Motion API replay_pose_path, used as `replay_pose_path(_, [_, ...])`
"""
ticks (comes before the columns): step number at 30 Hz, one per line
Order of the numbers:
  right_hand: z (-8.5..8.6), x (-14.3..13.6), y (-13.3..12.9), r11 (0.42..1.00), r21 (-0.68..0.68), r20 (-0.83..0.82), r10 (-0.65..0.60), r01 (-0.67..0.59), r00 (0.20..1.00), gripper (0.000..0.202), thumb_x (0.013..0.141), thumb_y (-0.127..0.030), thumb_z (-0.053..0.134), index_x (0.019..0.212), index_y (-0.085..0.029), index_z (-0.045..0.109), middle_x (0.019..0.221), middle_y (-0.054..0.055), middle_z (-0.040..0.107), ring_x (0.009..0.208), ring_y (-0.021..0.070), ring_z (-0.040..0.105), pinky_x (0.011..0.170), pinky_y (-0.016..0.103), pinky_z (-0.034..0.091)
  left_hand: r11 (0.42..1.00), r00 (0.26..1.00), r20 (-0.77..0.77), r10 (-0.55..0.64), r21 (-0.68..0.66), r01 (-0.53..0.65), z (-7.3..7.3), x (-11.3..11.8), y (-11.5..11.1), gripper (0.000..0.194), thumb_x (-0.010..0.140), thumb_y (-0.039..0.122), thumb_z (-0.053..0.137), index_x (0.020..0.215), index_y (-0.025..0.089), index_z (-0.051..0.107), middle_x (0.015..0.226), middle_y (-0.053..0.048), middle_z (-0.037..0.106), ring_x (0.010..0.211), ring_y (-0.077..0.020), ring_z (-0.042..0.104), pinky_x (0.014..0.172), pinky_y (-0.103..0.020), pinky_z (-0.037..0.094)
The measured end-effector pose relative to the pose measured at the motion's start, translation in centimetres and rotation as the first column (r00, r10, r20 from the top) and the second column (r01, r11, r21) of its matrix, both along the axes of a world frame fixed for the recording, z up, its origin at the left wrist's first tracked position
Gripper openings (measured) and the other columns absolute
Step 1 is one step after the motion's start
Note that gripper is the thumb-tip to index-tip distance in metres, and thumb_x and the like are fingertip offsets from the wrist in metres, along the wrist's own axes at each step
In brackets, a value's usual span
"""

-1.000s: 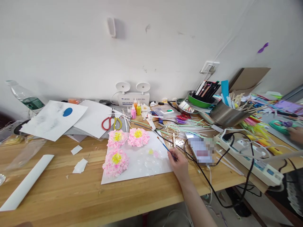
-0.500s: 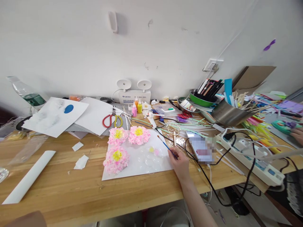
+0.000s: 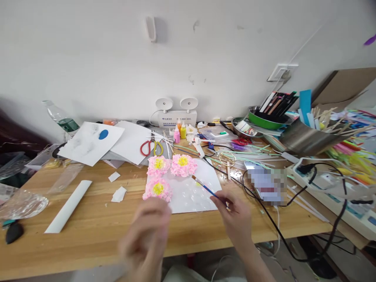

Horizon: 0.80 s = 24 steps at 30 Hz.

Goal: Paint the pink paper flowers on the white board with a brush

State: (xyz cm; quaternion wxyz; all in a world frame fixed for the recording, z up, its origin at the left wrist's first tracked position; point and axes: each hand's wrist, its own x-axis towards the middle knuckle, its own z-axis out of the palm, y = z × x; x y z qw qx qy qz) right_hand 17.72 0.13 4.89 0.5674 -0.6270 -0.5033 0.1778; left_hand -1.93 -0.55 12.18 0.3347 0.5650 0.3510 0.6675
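Between the fingers of my right hand [image 3: 235, 211] is a thin blue paintbrush [image 3: 209, 190], its brown tip pointing up and left over a white sheet [image 3: 188, 203]. Three fluffy pink flowers with yellow centres lie on the sheet's left side: a back-left flower [image 3: 158, 165], a back-right flower [image 3: 183, 165] and a front flower [image 3: 158, 189]. Clear palette wells with a dab of yellow sit on the sheet below the brush. My left hand [image 3: 147, 235] is raised in front of the front flower, smeared by motion; its fingers cannot be made out.
Pink, yellow and orange paint bottles [image 3: 179, 133] stand behind the flowers, near scissors [image 3: 151, 147] and a glue gun [image 3: 197, 147]. At right are a phone [image 3: 266, 182], black cables and a power strip [image 3: 331, 199]. A rolled paper [image 3: 69, 207] lies left.
My left hand has come up into view before the flowers. The view has turned left. The brush stays in my right hand, its tip nearer the back-right flower.
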Motion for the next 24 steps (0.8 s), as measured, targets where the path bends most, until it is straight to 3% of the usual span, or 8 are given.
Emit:
replay_pose_path(2, [1.1, -1.7, -1.0, 0.988, -0.120, -0.234, 0.070, -0.100, 0.970, 0.023, 0.073, -0.042, 0.065, 0.071, -0.019, 0.063, 0.061, 0.002, 0.060, 0.056, 0.0134, 0.055, 0.051, 0.024, 0.045, 0.986, 0.997, -0.009, -0.076, -0.149, 0.073, -0.8, 1.7, 1.0, 0.012, 0.080, 0.025, 0.060, 0.091, 0.022, 0.063, 0.088, -0.005, 0.061, 0.083, -0.0151, 0.057, 0.073, -0.027, 0.048])
replay_pose_path(4, [2.0, -3.0, -1.8, 0.961, -0.178, -0.418, 0.122, -0.213, 0.900, 0.027, 0.071, -0.045, 0.066, 0.068, -0.018, 0.062, 0.057, 0.001, 0.056, 0.051, 0.0115, 0.050, 0.046, 0.021, 0.041, 0.922, 0.983, 0.014, -0.182, -0.345, 0.176, -1.4, 3.2, 1.5, 0.017, 0.081, 0.030, 0.058, 0.094, 0.020, 0.063, 0.089, -0.005, 0.062, 0.080, -0.0147, 0.058, 0.071, -0.026, 0.048])
replay_pose_path(6, [2.5, -3.8, -2.4, 0.934, -0.193, -0.527, 0.160, -0.301, 0.835, 0.029, 0.071, -0.045, 0.066, 0.065, -0.017, 0.061, 0.055, -0.001, 0.053, 0.048, 0.0090, 0.045, 0.043, 0.020, 0.037, 0.856, 0.960, 0.036, -0.276, -0.444, 0.263, -1.8, 4.1, 1.5, 0.018, 0.081, 0.035, 0.058, 0.087, 0.018, 0.064, 0.084, -0.005, 0.064, 0.078, -0.0151, 0.059, 0.070, -0.026, 0.049])
replay_pose_path(15, [3.6, -4.0, -3.6, 0.863, -0.182, -0.745, 0.192, -0.472, 0.639, 0.030, 0.070, -0.047, 0.068, 0.070, -0.017, 0.062, 0.056, -0.001, 0.057, 0.034, 0.0042, 0.040, 0.032, 0.016, 0.028, 0.765, 0.943, 0.064, -0.327, -0.568, 0.304, -2.2, 4.4, 1.2, 0.026, 0.075, 0.042, 0.063, 0.073, 0.016, 0.064, 0.069, -0.003, 0.063, 0.067, -0.0144, 0.057, 0.065, -0.027, 0.047])
replay_pose_path(19, [3.4, -4.1, -4.4, 0.876, -0.153, -0.741, 0.205, -0.458, 0.640, 0.029, 0.071, -0.043, 0.068, 0.087, -0.019, 0.066, 0.060, 0.002, 0.062, 0.038, 0.0085, 0.050, 0.032, 0.017, 0.034, 0.743, 0.945, 0.111, -0.308, -0.593, 0.311, -1.9, 4.4, 1.3, 0.032, 0.073, 0.047, 0.064, 0.074, 0.016, 0.066, 0.070, -0.005, 0.064, 0.066, -0.0151, 0.058, 0.064, -0.027, 0.048])
replay_pose_path(24, [2.7, -3.7, -5.1, 0.887, -0.187, -0.674, 0.198, -0.423, 0.712, 0.029, 0.071, -0.042, 0.068, 0.087, -0.018, 0.067, 0.062, 0.005, 0.066, 0.040, 0.0114, 0.054, 0.033, 0.021, 0.041, 0.733, 0.938, 0.125, -0.322, -0.595, 0.331, -1.7, 4.2, 1.5, 0.031, 0.069, 0.047, 0.067, 0.074, 0.016, 0.067, 0.072, -0.005, 0.065, 0.068, -0.0156, 0.058, 0.065, -0.028, 0.048])
